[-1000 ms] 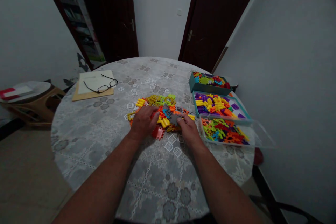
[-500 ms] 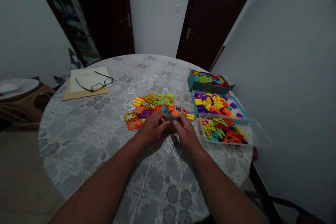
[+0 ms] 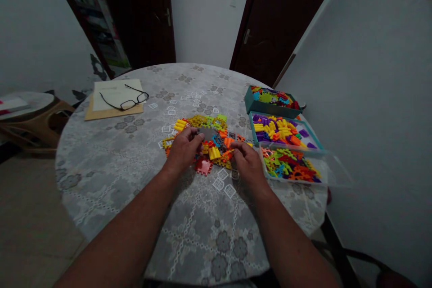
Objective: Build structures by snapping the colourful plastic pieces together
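Observation:
A pile of colourful plastic interlocking building pieces lies on the table in front of me. On its left side my left hand [image 3: 184,148] pinches a flat grey toothed building piece [image 3: 207,133] between thumb and fingers. My right hand [image 3: 249,164] is at the pile's right edge, its thumb and fingertips drawn together beside orange pieces [image 3: 228,142]; what they hold, if anything, is too small to tell. Between the hands lie a yellow ribbed piece [image 3: 214,152] and a red square piece [image 3: 204,167]. Yellow tubes [image 3: 180,124] sit at the pile's far left.
On the right stand a green box [image 3: 270,110] of pieces, a teal-rimmed tray [image 3: 312,137] of yellow and purple ones, and a clear plastic container [image 3: 293,183] holding more. Eyeglasses [image 3: 128,104] rest on papers [image 3: 101,99] at the left. A patterned cloth covers the round table [image 3: 128,162].
My hands were together around a dark grey piece and have now parted. The left moved left with the grey piece, the right moved right. The view has shifted slightly.

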